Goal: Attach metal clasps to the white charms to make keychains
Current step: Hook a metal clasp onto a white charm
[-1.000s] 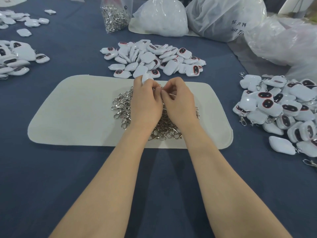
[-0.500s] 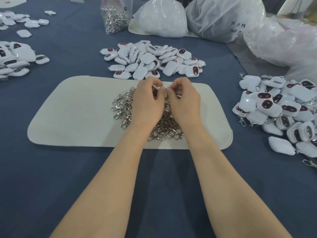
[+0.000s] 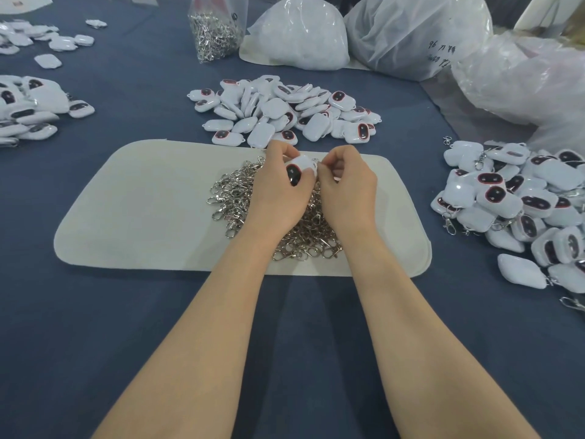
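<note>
My left hand grips a white charm with a dark oval face turned toward me. My right hand pinches at the charm's right end, where a metal clasp barely shows between the fingers. Both hands hover over a heap of silver clasps on a cream mat. A pile of loose white charms lies just beyond the mat.
Charms with clasps attached are heaped at the right. More charms lie at the left edge. A clear bag of clasps and several large plastic bags stand at the back on the blue cloth.
The charm has turned in my left hand so its dark face now shows. Both hands have stayed close together over the clasp heap.
</note>
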Action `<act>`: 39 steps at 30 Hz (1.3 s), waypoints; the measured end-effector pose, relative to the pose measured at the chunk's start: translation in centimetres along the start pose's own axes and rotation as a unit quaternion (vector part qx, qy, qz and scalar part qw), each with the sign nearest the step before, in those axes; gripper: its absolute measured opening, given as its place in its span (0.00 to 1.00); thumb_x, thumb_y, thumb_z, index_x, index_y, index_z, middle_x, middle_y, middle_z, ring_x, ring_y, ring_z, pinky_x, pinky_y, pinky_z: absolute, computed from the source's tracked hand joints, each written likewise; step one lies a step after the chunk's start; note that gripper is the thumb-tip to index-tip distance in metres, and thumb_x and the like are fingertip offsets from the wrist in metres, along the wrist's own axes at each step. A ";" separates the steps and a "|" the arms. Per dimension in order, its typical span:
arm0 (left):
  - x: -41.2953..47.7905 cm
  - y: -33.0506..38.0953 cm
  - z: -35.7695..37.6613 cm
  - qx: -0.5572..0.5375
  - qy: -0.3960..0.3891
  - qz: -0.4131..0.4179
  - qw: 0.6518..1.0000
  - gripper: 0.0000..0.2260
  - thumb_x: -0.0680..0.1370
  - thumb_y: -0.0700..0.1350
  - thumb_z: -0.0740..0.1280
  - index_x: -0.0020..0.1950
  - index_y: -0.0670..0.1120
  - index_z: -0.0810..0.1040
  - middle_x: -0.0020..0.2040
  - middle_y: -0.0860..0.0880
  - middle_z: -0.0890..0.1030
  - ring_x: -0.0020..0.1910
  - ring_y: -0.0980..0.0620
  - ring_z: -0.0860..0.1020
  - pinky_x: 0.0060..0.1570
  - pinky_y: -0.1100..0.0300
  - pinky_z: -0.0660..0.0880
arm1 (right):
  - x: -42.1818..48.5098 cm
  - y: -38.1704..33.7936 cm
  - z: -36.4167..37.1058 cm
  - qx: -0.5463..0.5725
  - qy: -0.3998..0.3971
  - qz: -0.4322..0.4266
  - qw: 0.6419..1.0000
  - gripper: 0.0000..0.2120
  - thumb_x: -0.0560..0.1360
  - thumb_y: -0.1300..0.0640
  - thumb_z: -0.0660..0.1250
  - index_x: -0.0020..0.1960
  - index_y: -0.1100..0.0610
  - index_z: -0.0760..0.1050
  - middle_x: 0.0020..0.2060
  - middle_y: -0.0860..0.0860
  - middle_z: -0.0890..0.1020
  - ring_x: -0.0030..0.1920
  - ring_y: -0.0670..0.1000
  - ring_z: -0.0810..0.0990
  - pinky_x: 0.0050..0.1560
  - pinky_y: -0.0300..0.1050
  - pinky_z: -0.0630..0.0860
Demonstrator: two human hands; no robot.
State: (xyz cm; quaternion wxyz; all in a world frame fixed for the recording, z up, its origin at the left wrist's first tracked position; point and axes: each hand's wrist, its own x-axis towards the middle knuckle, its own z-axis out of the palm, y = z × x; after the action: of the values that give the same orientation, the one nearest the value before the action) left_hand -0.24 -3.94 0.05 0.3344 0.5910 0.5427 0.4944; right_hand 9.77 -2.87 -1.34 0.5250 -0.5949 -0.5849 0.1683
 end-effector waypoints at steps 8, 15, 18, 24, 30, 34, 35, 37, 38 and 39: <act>0.2 -0.8 0.1 0.031 0.019 0.017 0.999 0.10 0.78 0.42 0.65 0.54 0.48 0.64 0.42 0.58 0.71 0.38 0.62 0.73 0.34 0.78 0.66 | -0.2 -0.2 0.1 -0.032 -0.028 -0.023 0.999 0.06 0.76 0.66 0.63 0.44 0.56 0.71 0.36 0.45 0.75 0.38 0.45 0.73 0.41 0.32 0.70; 0.2 -1.1 -0.1 0.045 0.024 0.034 0.998 0.08 0.79 0.42 0.64 0.54 0.47 0.66 0.40 0.58 0.72 0.36 0.64 0.72 0.33 0.77 0.66 | -0.4 -0.2 0.1 -0.095 -0.072 -0.057 0.991 0.04 0.76 0.66 0.61 0.48 0.62 0.74 0.44 0.55 0.79 0.46 0.56 0.76 0.49 0.53 0.73; 0.1 -1.0 -0.1 0.058 0.019 0.050 0.997 0.07 0.79 0.41 0.63 0.53 0.47 0.65 0.40 0.57 0.72 0.36 0.63 0.71 0.33 0.77 0.66 | -0.3 -0.2 0.1 -0.098 -0.074 -0.056 0.991 0.05 0.76 0.68 0.61 0.49 0.63 0.74 0.45 0.56 0.80 0.47 0.55 0.76 0.50 0.52 0.72; -0.1 -0.9 0.2 0.095 0.007 0.069 0.993 0.09 0.80 0.41 0.62 0.59 0.44 0.67 0.38 0.57 0.71 0.36 0.60 0.71 0.33 0.70 0.65 | -0.4 -0.5 -0.1 -0.101 -0.076 -0.019 0.992 0.06 0.76 0.67 0.60 0.49 0.62 0.74 0.46 0.55 0.80 0.47 0.54 0.75 0.49 0.47 0.71; -0.1 -1.0 0.7 0.112 0.020 0.074 0.991 0.10 0.81 0.41 0.59 0.61 0.43 0.66 0.45 0.50 0.74 0.41 0.50 0.72 0.39 0.61 0.63 | -0.6 -0.8 0.2 -0.131 -0.100 -0.005 0.986 0.06 0.77 0.65 0.58 0.50 0.61 0.73 0.47 0.55 0.79 0.47 0.55 0.75 0.48 0.49 0.71; 0.0 -0.9 0.4 0.080 0.012 0.060 0.995 0.09 0.80 0.40 0.59 0.59 0.42 0.66 0.42 0.51 0.74 0.38 0.55 0.72 0.34 0.67 0.64 | -0.7 -0.6 0.2 -0.130 -0.094 -0.027 0.987 0.06 0.77 0.65 0.58 0.50 0.61 0.73 0.46 0.54 0.78 0.45 0.54 0.73 0.45 0.47 0.69; 0.0 -0.9 0.3 0.072 0.011 0.053 0.996 0.08 0.80 0.40 0.60 0.58 0.43 0.66 0.40 0.53 0.73 0.37 0.59 0.72 0.34 0.71 0.65 | -0.8 -0.6 0.2 -0.128 -0.092 -0.035 0.987 0.06 0.77 0.66 0.58 0.50 0.61 0.73 0.45 0.54 0.77 0.44 0.54 0.73 0.45 0.47 0.69; 0.2 -0.9 0.1 0.047 0.014 0.029 0.998 0.07 0.80 0.42 0.62 0.56 0.47 0.66 0.40 0.57 0.72 0.36 0.65 0.72 0.34 0.76 0.66 | -0.8 -0.5 0.2 -0.114 -0.085 -0.052 0.988 0.06 0.76 0.67 0.58 0.49 0.62 0.72 0.44 0.54 0.76 0.43 0.54 0.72 0.43 0.46 0.68; 0.3 -0.8 0.0 0.024 0.019 0.011 0.999 0.07 0.79 0.43 0.63 0.55 0.48 0.66 0.40 0.57 0.73 0.35 0.65 0.72 0.34 0.76 0.66 | -0.8 -0.6 0.2 -0.101 -0.078 -0.059 0.990 0.06 0.76 0.68 0.58 0.49 0.62 0.72 0.44 0.54 0.76 0.43 0.53 0.72 0.42 0.45 0.67; 0.4 -0.8 0.0 -0.011 0.025 -0.012 1.000 0.06 0.79 0.44 0.63 0.54 0.48 0.67 0.41 0.56 0.74 0.35 0.64 0.73 0.35 0.74 0.68 | -0.8 -0.6 0.2 -0.084 -0.070 -0.062 0.992 0.06 0.76 0.68 0.59 0.50 0.62 0.73 0.45 0.54 0.77 0.43 0.53 0.73 0.43 0.43 0.68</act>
State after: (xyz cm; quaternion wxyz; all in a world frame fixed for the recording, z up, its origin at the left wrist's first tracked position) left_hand -0.56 -3.37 -0.60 0.3334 0.5682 0.5527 0.5103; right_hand 9.06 -3.62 -1.25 0.4402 -0.5866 -0.6679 0.1269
